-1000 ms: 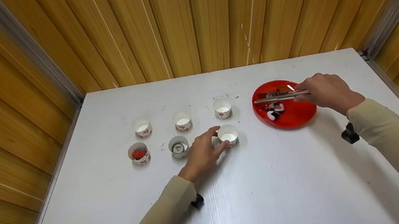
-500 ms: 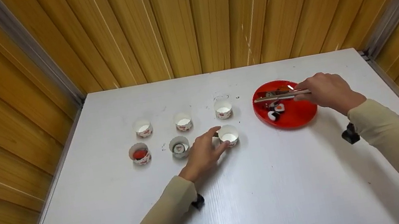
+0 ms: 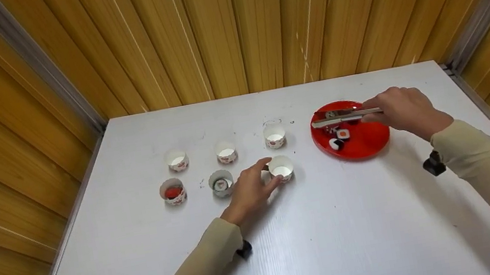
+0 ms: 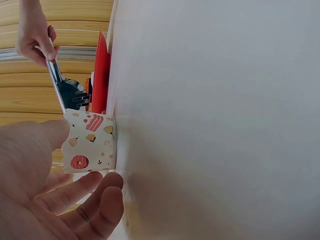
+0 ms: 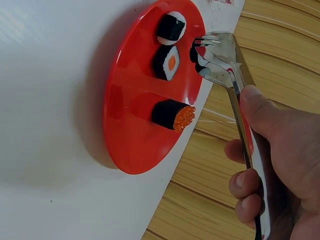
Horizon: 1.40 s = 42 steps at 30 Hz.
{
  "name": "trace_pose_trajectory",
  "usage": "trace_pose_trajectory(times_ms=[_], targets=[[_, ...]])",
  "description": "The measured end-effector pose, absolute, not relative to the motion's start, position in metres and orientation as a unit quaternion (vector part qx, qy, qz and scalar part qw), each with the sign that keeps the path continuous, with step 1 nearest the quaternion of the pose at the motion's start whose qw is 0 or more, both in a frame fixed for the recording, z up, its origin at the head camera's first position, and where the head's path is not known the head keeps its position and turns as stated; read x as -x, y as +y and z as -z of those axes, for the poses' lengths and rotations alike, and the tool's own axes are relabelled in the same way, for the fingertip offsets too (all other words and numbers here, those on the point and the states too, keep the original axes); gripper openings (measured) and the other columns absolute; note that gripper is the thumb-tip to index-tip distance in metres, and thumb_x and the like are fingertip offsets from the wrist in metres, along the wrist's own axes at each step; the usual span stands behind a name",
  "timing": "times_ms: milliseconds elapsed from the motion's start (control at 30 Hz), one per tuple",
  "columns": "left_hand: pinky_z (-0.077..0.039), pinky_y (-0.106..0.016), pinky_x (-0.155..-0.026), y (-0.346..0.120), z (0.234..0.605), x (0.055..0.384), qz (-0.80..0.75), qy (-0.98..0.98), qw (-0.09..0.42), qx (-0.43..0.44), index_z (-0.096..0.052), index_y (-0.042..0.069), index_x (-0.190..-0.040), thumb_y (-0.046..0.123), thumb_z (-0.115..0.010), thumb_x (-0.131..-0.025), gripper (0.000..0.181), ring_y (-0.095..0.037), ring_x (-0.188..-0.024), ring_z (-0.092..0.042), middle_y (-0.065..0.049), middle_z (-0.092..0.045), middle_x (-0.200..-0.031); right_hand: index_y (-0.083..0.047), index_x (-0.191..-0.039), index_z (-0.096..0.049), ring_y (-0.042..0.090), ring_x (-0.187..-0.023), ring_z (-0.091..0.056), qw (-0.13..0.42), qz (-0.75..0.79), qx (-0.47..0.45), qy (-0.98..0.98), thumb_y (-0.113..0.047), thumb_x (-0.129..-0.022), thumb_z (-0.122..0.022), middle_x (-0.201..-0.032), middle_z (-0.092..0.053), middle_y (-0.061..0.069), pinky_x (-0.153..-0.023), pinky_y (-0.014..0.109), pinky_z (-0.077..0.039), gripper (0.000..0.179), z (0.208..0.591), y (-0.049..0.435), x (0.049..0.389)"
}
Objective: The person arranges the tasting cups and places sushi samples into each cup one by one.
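Note:
My left hand (image 3: 248, 189) grips a white patterned paper baking cup (image 3: 281, 169) between thumb and fingers; the cup stands on the table. In the left wrist view, my thumb lies along one side of it and the fingers along the other. Over the red plate (image 3: 370, 142), my right hand (image 3: 403, 109) holds metal serving tongs (image 5: 237, 107) with a forked tip. A black-and-white sushi piece (image 5: 194, 55) shows at the tong ends, partly hidden by them. On the plate lie two black-and-white pieces (image 5: 171, 28) and an orange-topped roll (image 5: 171, 115).
Left of my left hand stand a cup with a red-topped piece (image 3: 173, 192) and a cup with a pale round piece (image 3: 221, 184). Behind are three more cups, at left (image 3: 177, 161), middle (image 3: 227, 154) and right (image 3: 275, 137). Wood-patterned walls (image 3: 227, 31) border the table.
The head view has tilted slightly, so the table sits lower in it. The orange-topped roll, seen behind the tongs earlier, is now hidden there. My left hand keeps its place at the cup.

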State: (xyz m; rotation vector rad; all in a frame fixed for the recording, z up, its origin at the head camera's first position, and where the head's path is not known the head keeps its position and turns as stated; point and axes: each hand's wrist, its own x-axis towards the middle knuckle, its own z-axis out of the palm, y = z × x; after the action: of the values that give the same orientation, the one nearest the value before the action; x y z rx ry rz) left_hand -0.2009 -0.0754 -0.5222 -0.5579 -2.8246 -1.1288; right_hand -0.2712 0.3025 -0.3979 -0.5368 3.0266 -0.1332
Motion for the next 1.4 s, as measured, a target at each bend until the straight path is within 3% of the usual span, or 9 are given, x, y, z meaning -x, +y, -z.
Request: trace_pose_trajectory(times_ms=[133,400,800,1133,1400], targets=[[-0.051,-0.044,-0.096,-0.076,0.523,0.201,0.365,-0.913,0.026,0.180,-0.058,0.007,-0.142,0.034,-0.072,-0.097,0.054,-0.026,-0.109,-0.067,-0.012,-0.072,-0.120,-0.012,-0.128,-0.073,0.026,-0.078,-0.054,0.022,0.040,0.181,0.982,-0.027,-0.093,-0.079,-0.103,-0.075,0.013,-0.057,0.036,-0.045,0.039,0.392,0.298,0.267],[-0.052,-0.045,-0.092,-0.076,0.523,0.199,0.362,-0.915,0.027,0.178,-0.058,0.008,-0.142,0.036,-0.073,-0.097,0.055,-0.024,-0.100,-0.067,-0.011,-0.073,-0.121,-0.013,-0.131,-0.071,0.027,-0.082,-0.058,0.010,0.037,0.193,0.980,-0.028,-0.094,-0.077,-0.109,-0.075,0.014,-0.056,0.036,-0.045,0.041,0.380,0.294,0.261],[-0.053,-0.042,-0.091,-0.075,0.523,0.200,0.357,-0.918,0.028,0.171,-0.059,0.010,-0.141,0.037,-0.073,-0.096,0.054,-0.024,-0.106,-0.068,-0.008,-0.073,-0.119,-0.014,-0.130,-0.073,0.028,-0.084,-0.061,-0.012,0.040,0.208,0.977,-0.027,-0.093,-0.078,-0.109,-0.076,0.014,-0.056,0.035,-0.045,0.040,0.370,0.292,0.254],[-0.052,-0.043,-0.093,-0.075,0.521,0.201,0.361,-0.915,0.028,0.177,-0.059,0.009,-0.141,0.038,-0.073,-0.096,0.055,-0.023,-0.108,-0.067,-0.009,-0.073,-0.119,-0.014,-0.128,-0.074,0.023,-0.075,-0.057,-0.017,0.043,0.233,0.971,-0.025,-0.092,-0.080,-0.098,-0.076,0.008,-0.055,0.034,-0.043,0.038,0.364,0.275,0.246],[-0.051,-0.042,-0.096,-0.073,0.518,0.202,0.369,-0.913,0.010,0.172,-0.058,0.009,-0.142,0.038,-0.073,-0.097,0.056,-0.022,-0.112,-0.066,-0.009,-0.072,-0.122,-0.019,-0.118,-0.078,0.019,-0.071,-0.058,-0.030,0.064,0.264,0.962,-0.024,-0.089,-0.083,-0.088,-0.074,-0.001,-0.056,0.033,-0.045,0.030,0.366,0.260,0.238]])
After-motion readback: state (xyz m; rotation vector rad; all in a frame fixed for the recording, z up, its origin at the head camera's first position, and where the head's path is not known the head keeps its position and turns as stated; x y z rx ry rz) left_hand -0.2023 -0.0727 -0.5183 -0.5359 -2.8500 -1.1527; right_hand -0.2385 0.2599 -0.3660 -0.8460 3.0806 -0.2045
